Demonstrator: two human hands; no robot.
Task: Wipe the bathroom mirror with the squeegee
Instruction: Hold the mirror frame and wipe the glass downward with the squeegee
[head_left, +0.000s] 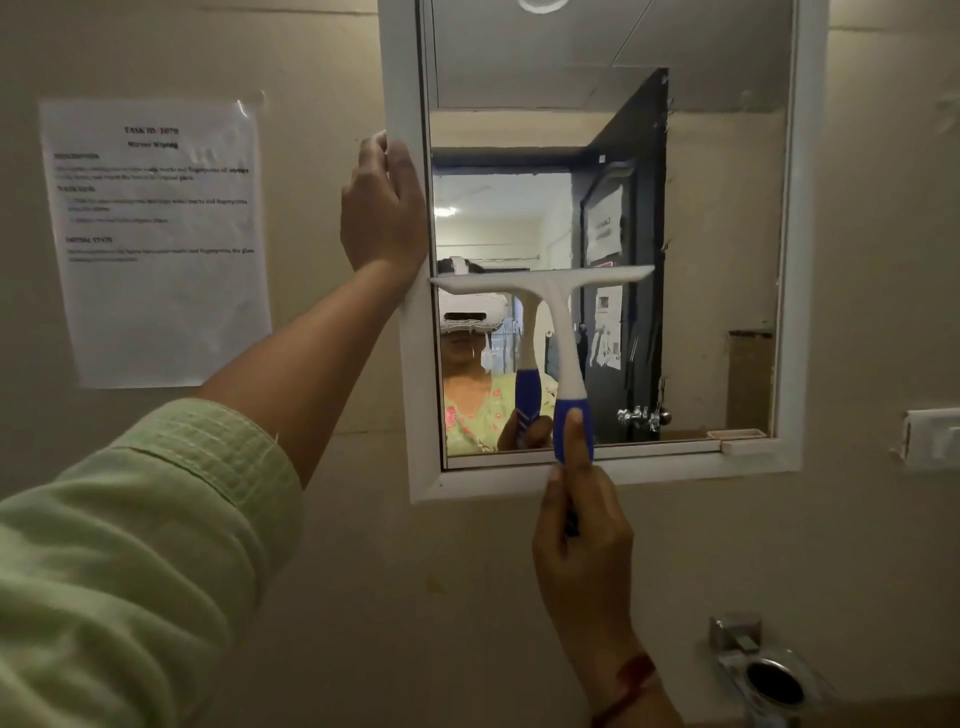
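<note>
Head view, item one: the mirror (701, 208), set in a white frame (802, 260) on a beige wall, is taking up the upper centre and reflecting a dark door and a lit corridor.

Item two: the squeegee (558, 332), white with a blue grip, is lying with its blade roughly level across the left half of the glass, about two thirds of the way down; the blade appears to be against the mirror, its twin showing just behind it.

Item three: the right hand (584, 540) is closing around the blue handle below the frame's bottom rail, one finger running straight up the grip.

Item four: the left hand (382, 208), on a green sleeve (135, 545), is clasping the frame's left edge, apparently steadying it.

Item five: a printed sheet (156, 239) is hanging on the wall to the left; a metal fitting (763, 670) is sitting at lower right.

Progress, judged: the wiping is under way. No streaks or drops are showing clearly, so the cleaned share cannot be told; the right half and the strip under the blade are probably remaining.
</note>
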